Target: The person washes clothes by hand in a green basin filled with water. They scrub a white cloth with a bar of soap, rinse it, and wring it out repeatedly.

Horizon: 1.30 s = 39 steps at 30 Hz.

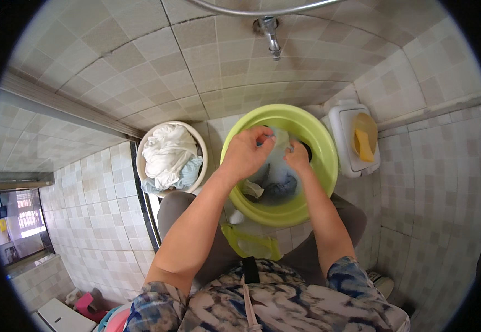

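A large lime-green basin (pixel 323 191) stands in front of me, holding cloudy water and laundry. My left hand (pixel 250 148) is over its left side, fingers closed in a pinch on a pale, thin cloth (pixel 278 145). From the right, my right hand (pixel 297 156) pinches the same cloth, whose kind I cannot make out. Below my hands a dark grey-blue garment (pixel 282 188) lies partly in the water. Beside it, a small whitish piece of cloth (pixel 252 189) sits near the basin's left wall. Something black shows at the right, behind my right hand.
Left of the basin stands a round cream tub (pixel 203 160) heaped with white and light-blue laundry (pixel 168 152). At right, a white lidded container (pixel 343 130) carries a yellow dish (pixel 366 130) and a yellow brush-like thing (pixel 364 146). A metal tap (pixel 271 39) juts from the tiled wall.
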{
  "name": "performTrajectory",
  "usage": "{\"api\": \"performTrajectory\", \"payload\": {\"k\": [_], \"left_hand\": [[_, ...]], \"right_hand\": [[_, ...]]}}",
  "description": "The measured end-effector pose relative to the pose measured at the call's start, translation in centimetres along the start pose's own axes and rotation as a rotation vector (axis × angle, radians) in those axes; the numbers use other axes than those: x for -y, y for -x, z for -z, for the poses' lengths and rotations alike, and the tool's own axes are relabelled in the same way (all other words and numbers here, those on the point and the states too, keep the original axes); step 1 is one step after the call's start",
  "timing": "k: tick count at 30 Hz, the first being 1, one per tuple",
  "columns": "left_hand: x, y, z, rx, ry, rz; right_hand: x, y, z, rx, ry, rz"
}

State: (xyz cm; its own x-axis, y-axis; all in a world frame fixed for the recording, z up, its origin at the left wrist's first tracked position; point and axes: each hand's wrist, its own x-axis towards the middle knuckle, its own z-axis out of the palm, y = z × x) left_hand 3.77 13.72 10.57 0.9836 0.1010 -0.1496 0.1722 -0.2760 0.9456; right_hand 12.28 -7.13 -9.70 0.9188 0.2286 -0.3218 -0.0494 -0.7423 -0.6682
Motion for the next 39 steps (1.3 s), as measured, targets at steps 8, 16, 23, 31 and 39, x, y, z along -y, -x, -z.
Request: {"api": "performTrajectory", "payload": {"k": [8,16,23,31,39], "left_hand": [[-0.2,-0.6,-0.1,-0.015,0.02,-0.009],[-0.2,-0.6,0.5,-0.028,-0.063,-0.025],[0.0,-0.2,0.6,-0.038,-0.184,-0.018],[1.2,1.0,0.3,-0.05,-0.364,-0.035],[4.2,3.3,-2.3,0.152,-0.663,-0.1]], "right_hand": [[-2.2,-2.8,-3.7,0.019,-0.115,0.046],[-0.2,3.0,-3.0,0.267,0.129,-0.071],[2.8,8.9,-1.0,0.454,-0.027,-0.32],[4.0,12.0,0.8,0.462,0.045,-0.246],[5.0,14.7,2.5,0.316,-0.072,-0.014]]}}
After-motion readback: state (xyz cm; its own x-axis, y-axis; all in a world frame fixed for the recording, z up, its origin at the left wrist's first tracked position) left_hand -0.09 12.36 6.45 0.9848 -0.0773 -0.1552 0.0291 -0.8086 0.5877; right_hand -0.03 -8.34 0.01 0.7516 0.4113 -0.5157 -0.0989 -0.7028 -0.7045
